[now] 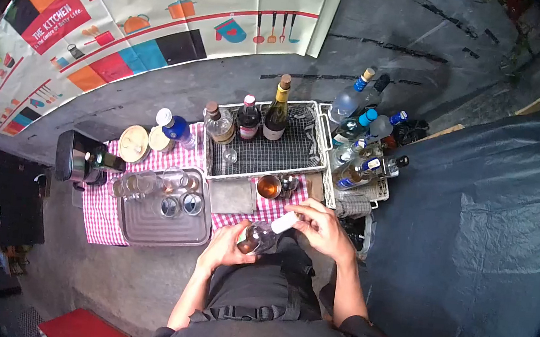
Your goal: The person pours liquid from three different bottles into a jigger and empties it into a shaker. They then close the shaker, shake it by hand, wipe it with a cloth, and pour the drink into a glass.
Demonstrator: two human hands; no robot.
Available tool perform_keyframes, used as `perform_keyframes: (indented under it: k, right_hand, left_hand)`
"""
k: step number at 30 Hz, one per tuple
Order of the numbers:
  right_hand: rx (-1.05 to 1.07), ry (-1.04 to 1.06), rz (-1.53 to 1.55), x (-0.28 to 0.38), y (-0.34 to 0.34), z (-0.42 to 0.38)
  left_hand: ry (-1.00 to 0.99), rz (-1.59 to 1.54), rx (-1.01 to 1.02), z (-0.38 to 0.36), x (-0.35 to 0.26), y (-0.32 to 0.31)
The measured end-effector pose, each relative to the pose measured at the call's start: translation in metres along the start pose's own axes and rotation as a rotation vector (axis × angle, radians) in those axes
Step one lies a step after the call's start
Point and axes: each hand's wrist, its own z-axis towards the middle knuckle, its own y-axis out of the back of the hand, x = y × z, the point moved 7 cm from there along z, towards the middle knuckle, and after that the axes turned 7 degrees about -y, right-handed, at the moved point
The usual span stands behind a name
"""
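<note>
A clear bottle (261, 237) with brown contents lies tilted in my left hand (226, 249), whose fingers wrap round its body. My right hand (324, 230) pinches a white cap-like piece (284, 222) at the bottle's neck end; whether the two are joined I cannot tell. Just beyond the hands, a cup of amber liquid (268, 186) stands on the checked cloth (227, 220), beside a small metal vessel (288, 183). A grey folded cloth or flat pad (232, 197) lies to the left of the cup.
A brown tray (163, 231) holds several glasses. Behind it stand a blue bottle (178, 129) and two round containers. A white wire basket (262, 174) holds three bottles and a small glass. Several bottles crowd the right-hand basket (373, 195). A dark machine (74, 156) stands far left.
</note>
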Motion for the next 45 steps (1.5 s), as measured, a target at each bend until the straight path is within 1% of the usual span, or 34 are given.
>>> perform_keyframes:
  k: [1, 3, 4, 7, 8, 10, 13, 14, 15, 17, 18, 19, 21, 22, 23, 25, 26, 27, 29, 30, 33, 34, 35, 37, 41, 43, 44, 45]
  right_hand:
    - [0.011, 0.008, 0.001, -0.001, 0.002, 0.000]
    - [0.009, -0.070, 0.006, -0.007, 0.006, 0.001]
    - [0.004, -0.065, -0.002, -0.007, 0.008, 0.002]
    - [-0.035, -0.072, -0.043, -0.007, 0.016, 0.004]
    - [-0.037, -0.072, -0.043, -0.009, 0.018, 0.003]
    - [-0.076, -0.006, -0.056, -0.010, 0.023, 0.005]
    - [-0.105, 0.004, -0.027, -0.010, 0.036, 0.011]
    - [-0.059, -0.010, -0.011, -0.019, 0.039, 0.015]
    - [-0.056, -0.005, -0.012, -0.023, 0.041, 0.019]
    - [-0.055, 0.067, 0.302, -0.027, 0.048, 0.030]
    - [0.056, 0.054, 0.440, -0.034, 0.047, 0.038]
    - [0.094, 0.099, 0.485, -0.046, 0.041, 0.048]
    - [0.139, 0.251, 0.432, -0.055, 0.039, 0.069]
    - [0.212, 0.121, 0.496, -0.054, 0.042, 0.075]
    - [0.142, 0.196, 0.590, -0.038, 0.050, 0.083]
    - [0.179, 0.252, 0.503, -0.025, 0.068, 0.102]
    - [0.128, 0.231, 0.434, -0.023, 0.076, 0.111]
    - [0.094, 0.248, 0.369, -0.017, 0.084, 0.120]
    - [0.028, 0.310, 0.308, -0.017, 0.095, 0.132]
    - [0.018, 0.346, 0.217, -0.018, 0.099, 0.140]
    - [-0.014, 0.381, 0.303, -0.019, 0.113, 0.149]
    - [-0.043, 0.387, 0.312, -0.023, 0.116, 0.152]
    - [-0.070, 0.378, 0.235, -0.031, 0.119, 0.157]
    - [-0.126, 0.375, 0.309, -0.035, 0.123, 0.165]
    - [-0.169, 0.318, 0.296, -0.055, 0.117, 0.186]
    - [-0.209, 0.236, 0.141, -0.073, 0.110, 0.202]
    - [-0.255, 0.284, 0.125, -0.079, 0.108, 0.209]
    - [-0.255, 0.221, 0.093, -0.085, 0.107, 0.214]
  left_hand:
    - [0.026, -0.029, 0.033, 0.003, -0.001, -0.002]
    - [0.006, -0.023, -0.011, 0.007, -0.007, -0.003]
    - [-0.025, -0.016, -0.037, 0.009, -0.011, -0.002]
    - [0.009, -0.028, -0.009, 0.015, -0.012, -0.009]
    - [0.008, -0.027, -0.008, 0.018, -0.015, -0.011]
    - [0.018, -0.006, -0.032, 0.022, -0.023, -0.011]
    - [0.029, -0.004, -0.034, 0.034, -0.032, -0.012]
    - [0.012, -0.017, -0.054, 0.039, -0.030, -0.015]
    - [0.013, -0.015, -0.060, 0.045, -0.027, -0.019]
    - [-0.071, -0.038, -0.155, 0.059, -0.029, -0.018]
    - [0.000, -0.152, -0.104, 0.068, -0.027, -0.021]
    - [-0.072, -0.273, -0.120, 0.081, -0.036, -0.018]
    - [-0.084, -0.444, -0.084, 0.107, -0.045, -0.016]
    - [-0.218, -0.545, -0.108, 0.123, -0.050, -0.015]
    - [-0.247, -0.496, -0.137, 0.133, -0.049, -0.014]
    - [-0.137, -0.723, -0.087, 0.154, -0.066, -0.009]
    - [-0.186, -0.685, -0.053, 0.168, -0.057, -0.010]
    - [-0.212, -0.665, 0.038, 0.180, -0.070, -0.005]
    - [-0.214, -0.632, 0.066, 0.202, -0.071, -0.001]
    - [-0.262, -0.734, -0.020, 0.208, -0.081, 0.005]
    - [-0.227, -0.660, -0.061, 0.226, -0.078, 0.013]
    - [-0.186, -0.663, -0.061, 0.228, -0.074, 0.012]
    - [-0.191, -0.660, -0.068, 0.229, -0.074, 0.011]
    - [-0.240, -0.185, -0.387, 0.218, -0.077, 0.027]
    - [-0.144, -0.174, -0.628, 0.186, -0.051, 0.017]
    - [-0.058, -0.281, -0.681, 0.165, -0.044, 0.009]
    - [-0.014, -0.454, -0.730, 0.156, -0.031, -0.001]
    - [-0.012, -0.469, -0.754, 0.145, -0.026, -0.007]
